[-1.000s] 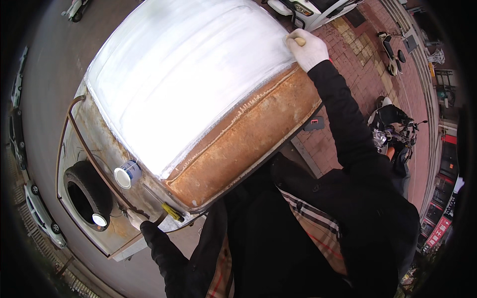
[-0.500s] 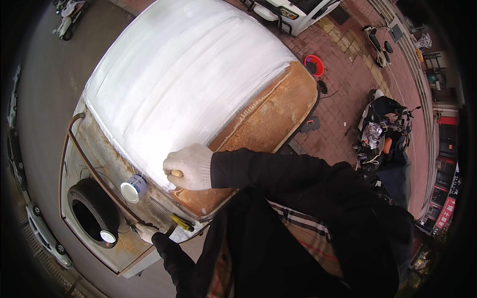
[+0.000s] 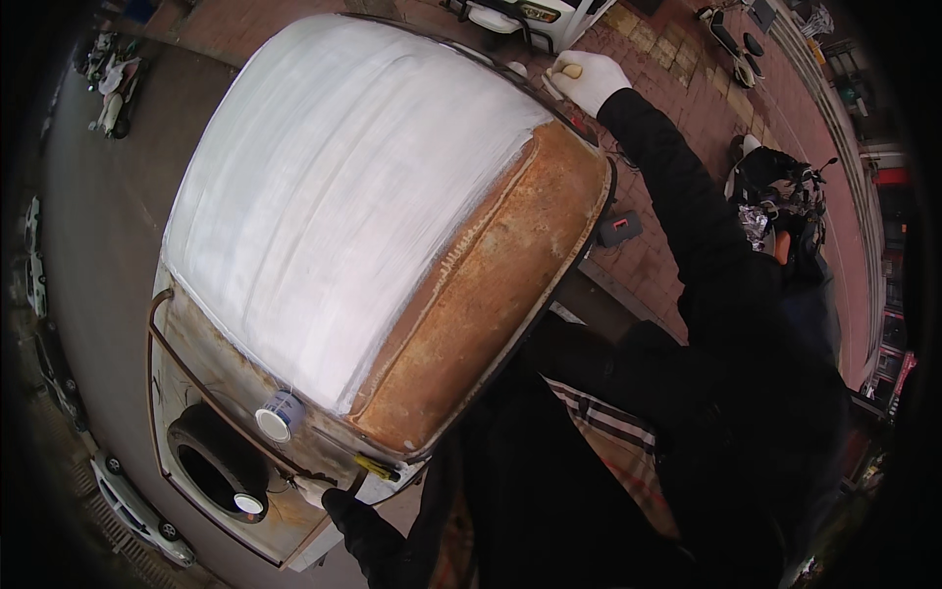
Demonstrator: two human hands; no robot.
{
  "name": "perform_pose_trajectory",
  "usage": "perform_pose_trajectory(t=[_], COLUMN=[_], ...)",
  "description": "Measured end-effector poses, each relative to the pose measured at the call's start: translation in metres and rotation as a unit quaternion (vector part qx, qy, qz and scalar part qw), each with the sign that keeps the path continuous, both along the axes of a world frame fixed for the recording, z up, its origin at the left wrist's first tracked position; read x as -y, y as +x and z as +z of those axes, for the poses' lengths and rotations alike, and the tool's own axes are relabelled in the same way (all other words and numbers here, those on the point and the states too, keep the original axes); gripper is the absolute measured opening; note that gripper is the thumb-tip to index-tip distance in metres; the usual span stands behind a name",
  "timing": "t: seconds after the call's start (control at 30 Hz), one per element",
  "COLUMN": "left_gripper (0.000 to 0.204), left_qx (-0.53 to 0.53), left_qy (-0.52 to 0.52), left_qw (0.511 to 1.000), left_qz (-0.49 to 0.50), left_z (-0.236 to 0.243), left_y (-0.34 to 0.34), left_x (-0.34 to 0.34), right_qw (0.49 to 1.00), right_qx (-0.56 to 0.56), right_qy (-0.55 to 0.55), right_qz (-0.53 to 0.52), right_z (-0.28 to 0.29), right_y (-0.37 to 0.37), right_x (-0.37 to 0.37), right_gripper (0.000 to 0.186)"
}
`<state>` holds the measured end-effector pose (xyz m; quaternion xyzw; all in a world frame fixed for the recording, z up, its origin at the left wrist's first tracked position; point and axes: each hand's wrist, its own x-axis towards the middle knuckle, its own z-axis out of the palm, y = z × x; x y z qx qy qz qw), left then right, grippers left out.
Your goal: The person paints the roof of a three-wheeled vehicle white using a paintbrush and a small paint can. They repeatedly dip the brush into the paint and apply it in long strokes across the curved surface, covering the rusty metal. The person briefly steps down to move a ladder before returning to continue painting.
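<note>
My right hand [image 3: 592, 82], in a pale knitted glove, is closed on a paintbrush [image 3: 572, 72]; the rounded end of its wooden handle shows, and its bristles are mostly hidden. It is raised at the far right edge of a vehicle roof [image 3: 294, 206] coated in streaky white paint. A rusty brown strip [image 3: 500, 285] of bare metal runs along the roof's near right side. Low on the left, my gloved left hand [image 3: 312, 490] is closed around the near end of a rusty rail [image 3: 211, 393]. A white-topped paint can [image 3: 278, 417] stands between rail and painted roof.
Behind the rail lies a black tire [image 3: 218, 454], with a white round lid [image 3: 248, 504] at its edge. A yellow-handled tool [image 3: 377, 467] rests near the roof's lower corner. Scooters [image 3: 780, 201] and a dark case [image 3: 618, 229] are on the red paving at right.
My right hand has moved with the paintbrush from the near lower edge of the painted roof to its far right edge. My left hand stays at the rail while the view shifts.
</note>
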<state>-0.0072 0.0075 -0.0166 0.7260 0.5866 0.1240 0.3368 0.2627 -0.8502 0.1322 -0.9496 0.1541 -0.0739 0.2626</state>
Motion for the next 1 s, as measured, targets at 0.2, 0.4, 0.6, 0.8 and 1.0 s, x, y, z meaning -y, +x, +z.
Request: perform_pose_trajectory(t=[0.2,0.4,0.6,0.8,1.0], left_gripper=[0.056,0.056,0.055,0.059,0.064], left_qx=[-0.025,0.002,0.008,-0.012,-0.024], left_qy=[0.011,0.005,-0.014,-0.009,0.042], left_qw=[1.000,1.000,1.000,1.000,0.998], left_qz=[-0.012,0.002,0.025,-0.007,-0.029], left_z=[0.003,-0.002,-0.005,-0.009,-0.011], left_y=[0.001,0.003,0.004,-0.004,-0.004], left_x=[0.000,-0.003,-0.011,-0.018,-0.020], right_qw=[0.998,0.957,0.911,0.907,0.946], right_qx=[0.027,0.072,-0.005,0.087,0.104], right_qy=[0.037,0.045,0.307,0.412,0.304], right_qz=[0.052,0.278,0.274,-0.006,-0.041], right_z=[0.004,0.006,0.019,0.023,-0.003], right_y=[-0.016,-0.049,-0.068,-0.049,-0.017], right_x=[-0.052,-0.194,-0.232,-0.113,-0.078], right_gripper=[0.020,0.013,0.017,0.018,0.018])
